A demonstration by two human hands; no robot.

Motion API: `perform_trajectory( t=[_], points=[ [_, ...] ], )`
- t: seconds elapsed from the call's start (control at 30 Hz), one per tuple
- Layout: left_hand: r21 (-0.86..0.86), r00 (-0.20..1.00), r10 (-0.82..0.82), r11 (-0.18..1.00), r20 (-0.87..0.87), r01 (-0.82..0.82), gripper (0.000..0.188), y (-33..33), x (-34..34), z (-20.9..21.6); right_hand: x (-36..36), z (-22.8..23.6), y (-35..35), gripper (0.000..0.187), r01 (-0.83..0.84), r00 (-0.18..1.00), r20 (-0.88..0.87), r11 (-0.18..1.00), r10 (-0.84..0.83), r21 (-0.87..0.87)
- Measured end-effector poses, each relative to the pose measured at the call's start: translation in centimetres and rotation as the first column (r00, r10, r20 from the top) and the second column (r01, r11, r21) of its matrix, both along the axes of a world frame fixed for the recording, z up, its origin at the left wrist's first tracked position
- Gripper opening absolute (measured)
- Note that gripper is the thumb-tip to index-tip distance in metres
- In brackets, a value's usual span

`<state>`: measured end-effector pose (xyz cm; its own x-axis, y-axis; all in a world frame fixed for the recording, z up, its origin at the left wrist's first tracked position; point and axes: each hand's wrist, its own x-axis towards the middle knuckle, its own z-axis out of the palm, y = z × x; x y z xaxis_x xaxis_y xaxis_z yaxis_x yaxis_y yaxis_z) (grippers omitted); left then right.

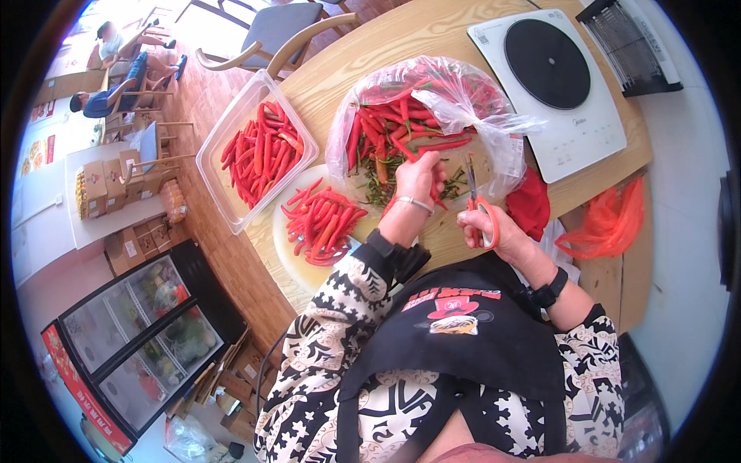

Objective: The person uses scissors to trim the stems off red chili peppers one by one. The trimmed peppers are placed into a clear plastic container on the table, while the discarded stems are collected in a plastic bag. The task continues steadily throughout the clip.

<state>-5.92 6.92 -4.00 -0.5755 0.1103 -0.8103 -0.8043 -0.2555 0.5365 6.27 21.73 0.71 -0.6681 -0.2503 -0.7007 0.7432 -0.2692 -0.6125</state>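
My left hand (pixel 417 184) is closed around red chili peppers, one tip poking out toward the bag and another below the fingers. In my right hand (pixel 494 230) are orange-handled scissors (pixel 472 185), their blades pointing away from me. Just beyond both hands lies a clear plastic bag (pixel 505 158), its mouth open, full of red chilies (pixel 378 127). Cut green stems (pixel 374 185) are scattered beside my left hand. A pile of chilies (pixel 324 224) rests on a pale round board (pixel 287 258) to the left. More chilies (pixel 262 154) fill a clear plastic tub (pixel 207 166) farther left.
A white induction cooker (pixel 532 147) stands at the far right of the wooden table (pixel 328 58). An orange plastic bag (pixel 610 224) lies at right. A chair (pixel 282 35) is beyond the table. Two people sit at far left, above a glass-door fridge (pixel 139 339).
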Motion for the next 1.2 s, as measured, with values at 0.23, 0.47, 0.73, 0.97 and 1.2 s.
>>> perform_trajectory(
  t=[0.23, 0.47, 0.73, 0.97, 1.2],
  points=[
    [0.156, 0.974, 0.212, 0.962, 0.083, -0.223, 0.009, 1.5, -1.9, -3.4, 1.5, -0.7, 0.3, 0.033, 0.09, 0.995, -0.04, 0.995, -0.089, 0.032],
    [0.212, 0.995, 0.044, 0.977, -0.087, -0.024, 0.025, -0.4, 0.2, -1.2, 1.0, 0.6, 0.2, 0.03, -0.027, 0.998, -0.055, 0.992, 0.033, 0.121],
    [0.307, 0.992, 0.099, 0.944, 0.072, -0.117, 0.045, -2.6, -0.2, -1.7, 0.5, 0.7, 0.4, 0.027, -0.152, 0.986, -0.047, 0.979, 0.159, 0.133],
    [0.215, 0.984, 0.139, 0.963, 0.114, -0.161, 0.03, 1.7, -1.1, -3.9, 0.8, 0.6, 0.3, 0.026, -0.125, 0.99, -0.031, 0.971, 0.135, 0.204],
    [0.289, 0.966, 0.238, 0.922, 0.1, -0.257, 0.011, 2.4, -1.4, -3.4, 2.7, 0.4, 1.0, 0.033, -0.102, 0.991, -0.059, 0.972, 0.118, 0.213]
  ],
)
